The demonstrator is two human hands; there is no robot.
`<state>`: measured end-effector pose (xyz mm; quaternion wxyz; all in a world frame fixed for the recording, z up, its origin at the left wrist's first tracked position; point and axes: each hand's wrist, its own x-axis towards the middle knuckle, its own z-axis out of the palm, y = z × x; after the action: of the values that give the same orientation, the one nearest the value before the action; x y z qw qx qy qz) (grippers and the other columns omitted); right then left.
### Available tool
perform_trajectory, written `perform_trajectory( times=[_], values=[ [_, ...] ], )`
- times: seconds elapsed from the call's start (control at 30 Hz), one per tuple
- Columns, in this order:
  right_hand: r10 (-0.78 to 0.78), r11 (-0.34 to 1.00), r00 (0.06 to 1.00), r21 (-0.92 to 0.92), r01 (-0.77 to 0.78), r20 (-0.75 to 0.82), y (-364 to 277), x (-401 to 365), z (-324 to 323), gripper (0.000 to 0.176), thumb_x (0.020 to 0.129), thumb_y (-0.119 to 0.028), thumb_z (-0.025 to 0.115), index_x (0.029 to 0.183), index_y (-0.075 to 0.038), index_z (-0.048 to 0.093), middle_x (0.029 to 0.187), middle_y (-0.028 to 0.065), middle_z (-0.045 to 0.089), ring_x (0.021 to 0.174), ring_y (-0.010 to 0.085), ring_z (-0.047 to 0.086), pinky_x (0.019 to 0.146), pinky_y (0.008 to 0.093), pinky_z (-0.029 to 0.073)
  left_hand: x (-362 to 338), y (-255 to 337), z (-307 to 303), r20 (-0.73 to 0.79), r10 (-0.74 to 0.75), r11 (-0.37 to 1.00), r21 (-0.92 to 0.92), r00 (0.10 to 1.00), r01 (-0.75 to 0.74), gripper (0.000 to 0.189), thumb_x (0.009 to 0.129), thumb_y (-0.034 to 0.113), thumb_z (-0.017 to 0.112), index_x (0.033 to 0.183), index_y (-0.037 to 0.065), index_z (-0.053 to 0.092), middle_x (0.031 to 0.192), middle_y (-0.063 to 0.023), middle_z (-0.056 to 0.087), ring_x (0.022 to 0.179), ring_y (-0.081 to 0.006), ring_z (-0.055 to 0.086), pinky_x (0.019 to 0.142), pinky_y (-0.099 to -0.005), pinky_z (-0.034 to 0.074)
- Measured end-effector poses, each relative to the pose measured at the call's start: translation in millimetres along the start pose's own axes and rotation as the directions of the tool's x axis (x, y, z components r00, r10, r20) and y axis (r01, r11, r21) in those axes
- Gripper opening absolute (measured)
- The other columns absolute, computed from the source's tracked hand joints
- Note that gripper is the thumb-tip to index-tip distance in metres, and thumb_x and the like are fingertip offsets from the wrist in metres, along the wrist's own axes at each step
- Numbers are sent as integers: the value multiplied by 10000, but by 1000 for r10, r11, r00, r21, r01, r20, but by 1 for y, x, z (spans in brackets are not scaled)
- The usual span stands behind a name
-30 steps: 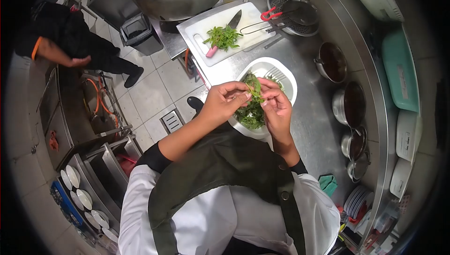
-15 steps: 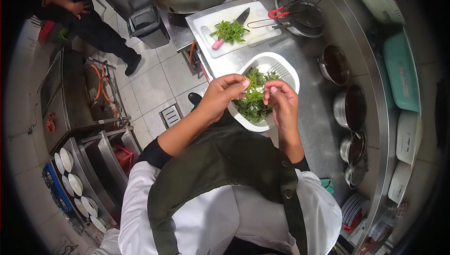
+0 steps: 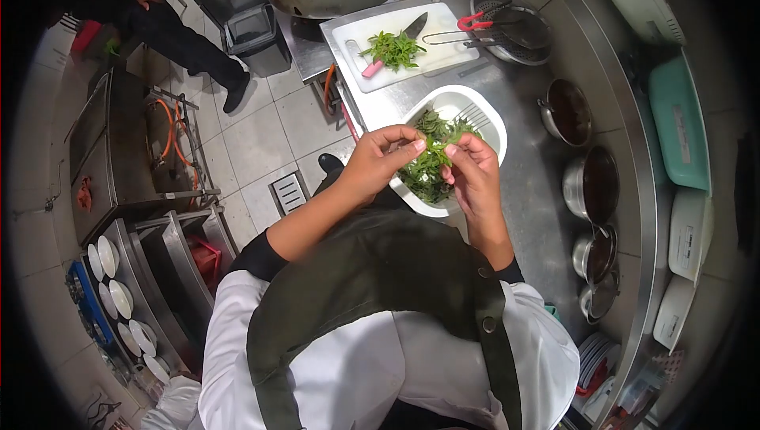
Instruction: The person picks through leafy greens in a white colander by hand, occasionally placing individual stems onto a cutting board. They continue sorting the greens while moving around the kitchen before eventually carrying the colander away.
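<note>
A leafy green sprig (image 3: 436,147) stretches between my hands, its bright leaves above the white basin (image 3: 497,131). My left hand (image 3: 386,159) is closed in a pinch, thumb against fingertips, at the sprig's left end. On the other side my right hand (image 3: 475,173) pinches it between thumb and forefinger, the remaining fingers curled. Below them, darker loose herb leaves (image 3: 430,185) fill much of the basin, which has a slotted section at its upper right. Both hands are over the basin and partly hide its contents.
Beyond the basin, a white cutting board (image 3: 453,28) carries picked green leaves (image 3: 396,50) and a knife (image 3: 414,26) with a pink handle. Strainers (image 3: 514,34) lie to its right. Metal pots (image 3: 592,183) line the right wall. A co-worker (image 3: 178,34) stands at upper left.
My right hand has come in closer to the left and now meets the sprig, its fingers pinched. The view has shifted slightly, and the co-worker's legs appear farther right.
</note>
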<state>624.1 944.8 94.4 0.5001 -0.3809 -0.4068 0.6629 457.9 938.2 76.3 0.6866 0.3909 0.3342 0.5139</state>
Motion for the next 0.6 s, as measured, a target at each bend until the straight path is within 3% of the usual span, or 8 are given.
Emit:
perform_trajectory(
  times=[0.23, 0.4, 0.43, 0.53, 0.6],
  values=[
    [-86, 992, 995, 83, 90, -47, 3, -7, 12, 47, 810, -29, 520, 849, -17, 544, 744, 20, 543, 547, 59, 472, 492, 183, 376, -2, -7, 4, 12, -49, 988, -146, 999, 51, 133, 828, 113, 574, 914, 12, 577, 820, 6, 571, 766, -52, 495, 714, -200, 385],
    [-194, 945, 976, 248, 213, -96, 7, -5, 5, 49, 815, -25, 504, 852, -21, 536, 776, 34, 536, 564, 71, 470, 505, 182, 368, 0, -12, 2, -106, -42, 975, -220, 993, 18, 125, 830, 136, 575, 903, 36, 584, 787, 25, 556, 704, -38, 472, 669, -184, 371],
    [-222, 947, 966, 207, 247, -135, 3, -2, -2, 38, 813, -29, 510, 840, -20, 534, 749, 29, 547, 544, 78, 479, 479, 187, 362, 1, -12, 0, -146, -46, 969, -246, 988, 9, 128, 828, 144, 580, 903, 41, 586, 782, 29, 555, 696, -35, 469, 659, -181, 370],
    [-176, 980, 951, -137, 145, -253, -19, 4, -37, 71, 781, -76, 589, 762, -15, 558, 661, 9, 547, 508, 61, 452, 455, 192, 338, -1, -8, -5, -273, -107, 984, -167, 956, 62, 159, 838, 209, 575, 918, 73, 594, 863, 26, 567, 787, -56, 494, 718, -247, 397],
    [-44, 839, 976, -538, -80, -214, -30, 1, -63, 134, 729, -107, 659, 699, -12, 569, 603, -7, 531, 497, 45, 427, 453, 189, 327, 0, -6, -7, -281, -141, 978, -191, 949, 89, 160, 816, 226, 605, 898, 89, 604, 854, 39, 557, 776, -51, 480, 709, -243, 397]
  ],
)
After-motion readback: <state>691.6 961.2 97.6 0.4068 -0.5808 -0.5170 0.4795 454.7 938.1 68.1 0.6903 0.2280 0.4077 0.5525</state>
